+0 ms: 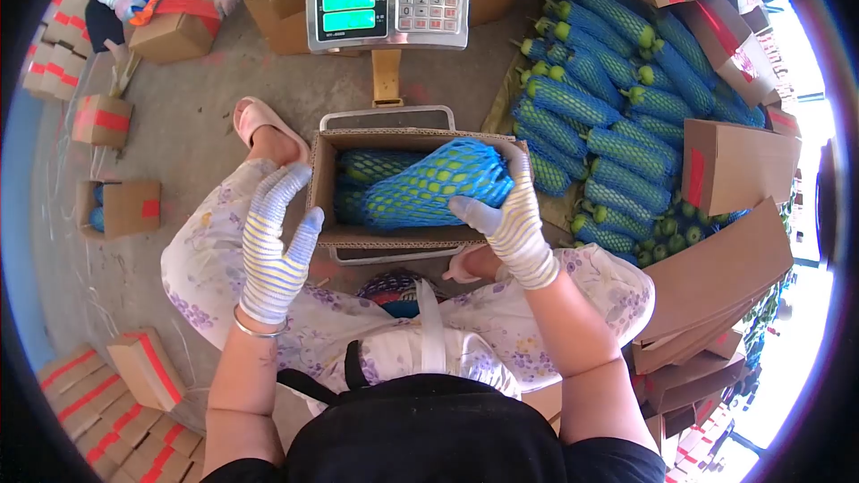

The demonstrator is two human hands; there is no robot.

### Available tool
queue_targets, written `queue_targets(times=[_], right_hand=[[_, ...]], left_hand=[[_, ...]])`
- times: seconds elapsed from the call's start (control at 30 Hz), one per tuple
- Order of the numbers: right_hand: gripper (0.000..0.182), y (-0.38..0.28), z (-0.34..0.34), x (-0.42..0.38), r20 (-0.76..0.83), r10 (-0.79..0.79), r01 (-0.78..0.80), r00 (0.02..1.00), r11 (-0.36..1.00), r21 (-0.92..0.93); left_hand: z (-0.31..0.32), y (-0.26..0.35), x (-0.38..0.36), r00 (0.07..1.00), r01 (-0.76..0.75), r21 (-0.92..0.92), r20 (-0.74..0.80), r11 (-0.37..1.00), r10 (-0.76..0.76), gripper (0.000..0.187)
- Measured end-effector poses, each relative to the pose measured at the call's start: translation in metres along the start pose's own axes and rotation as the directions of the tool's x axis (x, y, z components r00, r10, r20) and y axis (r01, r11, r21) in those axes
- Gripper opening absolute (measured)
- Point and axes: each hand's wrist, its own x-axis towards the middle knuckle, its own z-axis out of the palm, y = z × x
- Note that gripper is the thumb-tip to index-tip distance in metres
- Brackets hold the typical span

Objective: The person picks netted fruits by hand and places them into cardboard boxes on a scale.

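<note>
Blue-netted green produce (438, 186) is in the open carton (407, 239), lying over another netted piece (376, 165) deeper in the carton. Right hand (517, 231) clamped on its right end, thumb on the near side, fingers toward the carton's right wall. Left hand (275, 250) empty, fingers and thumb spread, just beside the carton's left wall; can't tell if the thumb touches. Handling, best guess: fairly heavy, firm body, skin bruises easily; net is soft, adds grip but could slip over the skin. Best hold: both ends, cupping the body, not loose netting
</note>
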Motion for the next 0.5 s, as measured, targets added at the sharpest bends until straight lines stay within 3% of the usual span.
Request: queue_targets(times=[0.07,0.17,0.23,0.33,0.43,0.47,0.5], right_hand=[[0.078,-0.007,-0.013,-0.006,-0.005,-0.183,0.182,0.983,0.980,-0.085],[0.077,-0.038,-0.038,-0.019,-0.152,-0.161,0.157,0.975,0.987,-0.037],[0.075,-0.045,-0.068,-0.024,-0.252,-0.171,0.189,0.952,0.981,0.051],[0.067,-0.051,-0.127,-0.040,-0.269,-0.175,0.243,0.947,0.939,0.242],[0.062,-0.057,-0.187,-0.046,-0.292,-0.208,0.271,0.934,0.943,0.195],[0.063,-0.064,-0.199,-0.045,-0.308,-0.232,0.272,0.923,0.958,0.094],[0.066,-0.074,-0.203,-0.039,-0.315,-0.230,0.221,0.921,0.973,-0.064]], left_hand=[[0.000,0.002,0.002,1.000,-0.005,0.022,0.008,1.000,0.004,0.040],[0.001,0.008,0.005,0.998,-0.032,-0.047,0.053,0.998,0.034,0.038],[0.000,0.020,0.011,0.918,0.368,-0.432,0.309,0.823,-0.248,0.035],[0.005,0.023,0.014,0.910,0.379,-0.477,0.346,0.793,-0.227,0.034],[0.013,0.026,0.016,0.939,0.327,-0.499,0.270,0.803,-0.215,0.042],[0.015,0.026,0.016,0.937,0.329,-0.496,0.277,0.804,-0.213,0.042],[0.016,0.024,0.016,0.874,0.480,-0.565,0.373,0.671,-0.311,0.045]])
